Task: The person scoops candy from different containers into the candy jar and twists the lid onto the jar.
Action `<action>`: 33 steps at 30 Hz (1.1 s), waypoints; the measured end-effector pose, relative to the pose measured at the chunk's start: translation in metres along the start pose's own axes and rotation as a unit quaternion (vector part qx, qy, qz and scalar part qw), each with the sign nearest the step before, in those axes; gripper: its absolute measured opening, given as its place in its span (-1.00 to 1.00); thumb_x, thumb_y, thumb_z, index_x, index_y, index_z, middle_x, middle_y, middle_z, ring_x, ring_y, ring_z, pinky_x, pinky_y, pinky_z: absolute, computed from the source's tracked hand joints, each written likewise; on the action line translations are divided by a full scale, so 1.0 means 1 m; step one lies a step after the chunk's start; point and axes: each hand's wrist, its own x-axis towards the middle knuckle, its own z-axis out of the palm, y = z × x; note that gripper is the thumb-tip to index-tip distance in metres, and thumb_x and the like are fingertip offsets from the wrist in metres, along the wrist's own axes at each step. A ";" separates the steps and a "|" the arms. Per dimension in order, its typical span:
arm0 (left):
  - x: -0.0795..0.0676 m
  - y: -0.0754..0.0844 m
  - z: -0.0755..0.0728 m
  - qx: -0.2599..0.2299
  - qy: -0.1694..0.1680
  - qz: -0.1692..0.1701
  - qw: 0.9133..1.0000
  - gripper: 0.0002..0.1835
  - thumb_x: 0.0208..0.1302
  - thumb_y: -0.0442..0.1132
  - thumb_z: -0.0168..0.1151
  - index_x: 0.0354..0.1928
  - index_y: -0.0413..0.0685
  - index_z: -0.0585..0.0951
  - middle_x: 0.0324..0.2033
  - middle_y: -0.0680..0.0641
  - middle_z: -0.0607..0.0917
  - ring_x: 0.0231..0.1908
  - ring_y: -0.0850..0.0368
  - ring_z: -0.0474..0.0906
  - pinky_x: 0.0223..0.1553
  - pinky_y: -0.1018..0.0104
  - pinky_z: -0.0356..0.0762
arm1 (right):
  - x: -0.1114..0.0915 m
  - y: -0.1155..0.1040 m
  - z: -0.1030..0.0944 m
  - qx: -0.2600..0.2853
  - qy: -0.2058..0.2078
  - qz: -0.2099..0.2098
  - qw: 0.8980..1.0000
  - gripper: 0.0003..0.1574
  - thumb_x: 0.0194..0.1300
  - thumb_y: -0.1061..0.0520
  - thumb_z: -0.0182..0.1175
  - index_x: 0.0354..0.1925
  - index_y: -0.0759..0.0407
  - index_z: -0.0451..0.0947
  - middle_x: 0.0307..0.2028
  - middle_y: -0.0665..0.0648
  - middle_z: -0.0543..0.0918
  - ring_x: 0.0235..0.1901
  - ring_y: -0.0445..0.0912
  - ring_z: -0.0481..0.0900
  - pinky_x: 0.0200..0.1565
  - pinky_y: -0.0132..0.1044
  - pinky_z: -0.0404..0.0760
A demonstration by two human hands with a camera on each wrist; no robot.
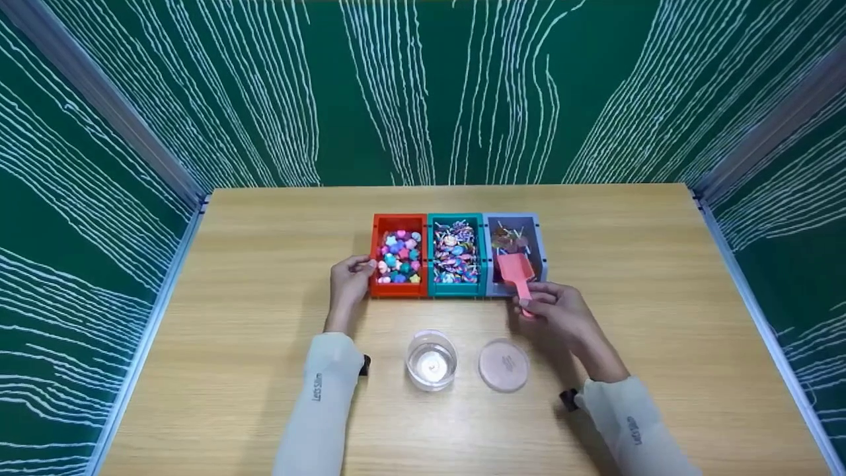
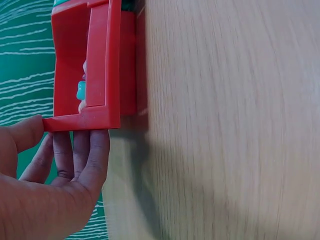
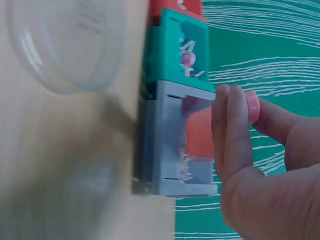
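Observation:
My right hand (image 1: 562, 314) grips the handle of a pink scoop (image 1: 515, 268), thumb against fingers. The scoop's blade overlaps the front of the grey bin (image 1: 543, 246), which holds small brownish pieces and pale sticks. At the outer side of the red bin (image 1: 375, 238) is my left hand (image 1: 348, 284), its thumb at the rim and its fingers against the wall, as the left wrist view shows. Small colourful star and flower shapes (image 1: 400, 254) lie in that bin. Between the two stands the teal bin (image 1: 456, 289), full of small multicoloured pieces with sticks (image 1: 456, 251).
In front of the bins, a clear round jar (image 1: 431, 360) stands without a lid. A round translucent lid (image 1: 503, 365) lies flat to its right. The wooden table (image 1: 251, 264) is bordered by green walls (image 1: 436, 79) with white wavy lines.

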 end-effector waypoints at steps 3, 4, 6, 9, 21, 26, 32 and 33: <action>0.000 0.000 0.000 0.005 0.000 -0.005 1.000 -0.75 0.46 -0.39 0.29 0.07 -0.40 0.73 -0.23 -0.18 0.74 -0.19 0.05 0.58 -0.20 0.45 0.49 | -0.003 -0.005 -0.006 0.021 -0.017 0.009 1.000 -0.28 0.52 0.28 0.25 0.52 0.40 0.28 0.01 0.21 0.77 -0.13 -0.14 0.80 -0.03 -0.34 0.74; 0.000 0.000 -0.001 0.005 0.001 -0.007 1.000 -0.75 0.47 -0.39 0.29 0.07 -0.39 0.73 -0.23 -0.17 0.73 -0.18 0.05 0.57 -0.19 0.44 0.50 | -0.004 -0.007 -0.008 0.034 -0.022 0.012 0.999 -0.27 0.52 0.29 0.24 0.53 0.41 0.26 0.00 0.19 0.78 -0.13 -0.13 0.80 -0.02 -0.32 0.74; -0.001 0.000 -0.001 0.003 0.003 -0.013 1.000 -0.75 0.48 -0.38 0.28 0.09 -0.38 0.73 -0.23 -0.16 0.71 -0.18 0.04 0.56 -0.18 0.42 0.50 | -0.005 -0.009 -0.012 0.056 -0.036 0.017 0.998 -0.25 0.52 0.30 0.23 0.54 0.44 0.23 -0.05 0.14 0.79 -0.13 -0.12 0.81 0.00 -0.29 0.74; -0.001 0.001 -0.001 -0.003 0.004 -0.013 1.000 -0.74 0.48 -0.39 0.27 0.10 -0.38 0.73 -0.22 -0.17 0.71 -0.17 0.03 0.57 -0.15 0.39 0.53 | -0.006 -0.012 -0.017 0.092 -0.058 0.029 0.994 -0.24 0.53 0.32 0.21 0.53 0.50 0.19 -0.10 0.15 0.81 -0.14 -0.10 0.82 0.04 -0.26 0.73; -0.002 0.000 -0.001 0.001 0.003 -0.020 1.000 -0.73 0.50 -0.35 0.27 0.13 -0.34 0.72 -0.20 -0.16 0.69 -0.15 0.00 0.55 -0.13 0.36 0.52 | 0.002 -0.026 -0.025 0.155 -0.110 0.065 0.980 -0.53 0.50 0.38 0.18 0.29 0.56 0.43 -0.19 0.23 0.82 -0.25 -0.10 0.83 -0.04 -0.33 0.74; -0.002 -0.003 -0.001 -0.014 0.012 0.005 1.000 -0.76 0.44 -0.41 0.30 0.04 -0.42 0.73 -0.32 -0.11 0.71 -0.24 0.08 0.57 -0.20 0.41 0.48 | 0.013 -0.028 -0.022 0.215 -0.127 0.073 0.965 -0.79 0.54 0.45 0.03 -0.10 0.42 0.62 -0.29 0.25 0.81 -0.33 -0.08 0.83 -0.09 -0.36 0.75; -0.002 -0.002 0.001 -0.021 0.010 0.006 1.000 -0.77 0.44 -0.42 0.30 0.04 -0.40 0.74 -0.32 -0.10 0.72 -0.24 0.10 0.56 -0.20 0.44 0.48 | 0.027 -0.026 -0.016 0.237 -0.114 0.089 0.961 -0.82 0.54 0.44 0.04 -0.12 0.42 0.61 -0.33 0.23 0.80 -0.33 -0.08 0.84 -0.13 -0.39 0.74; -0.002 -0.001 0.001 -0.020 0.010 0.005 1.000 -0.77 0.44 -0.42 0.30 0.04 -0.39 0.75 -0.31 -0.11 0.72 -0.23 0.10 0.56 -0.20 0.43 0.48 | 0.028 -0.026 -0.015 0.232 -0.108 0.093 0.962 -0.85 0.54 0.43 0.07 -0.08 0.43 0.58 -0.33 0.23 0.80 -0.33 -0.08 0.84 -0.12 -0.38 0.74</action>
